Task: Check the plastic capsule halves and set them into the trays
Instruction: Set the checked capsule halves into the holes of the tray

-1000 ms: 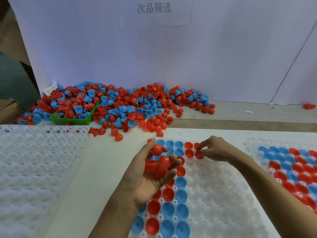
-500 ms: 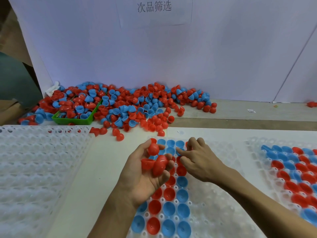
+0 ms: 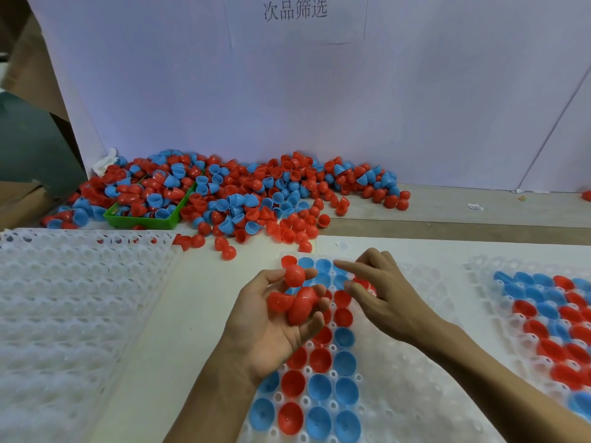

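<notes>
Ideally the right hand (image 3: 380,298), fingers loosely spread, plucks one red half (image 3: 295,275) from the left hand (image 3: 275,327) cradling three, then seats it squarely.

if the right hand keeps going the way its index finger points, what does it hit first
Probably the red capsule half pinched at the top of the left hand. The right hand points its index finger left toward it across the middle tray; depth is unclear, so it might pass just behind.

Plastics, mostly glossy.
Red capsule halves (image 3: 295,303) in my left hand (image 3: 271,324) shine smooth; middle tray (image 3: 415,394) translucent, dimpled plastic.
</notes>
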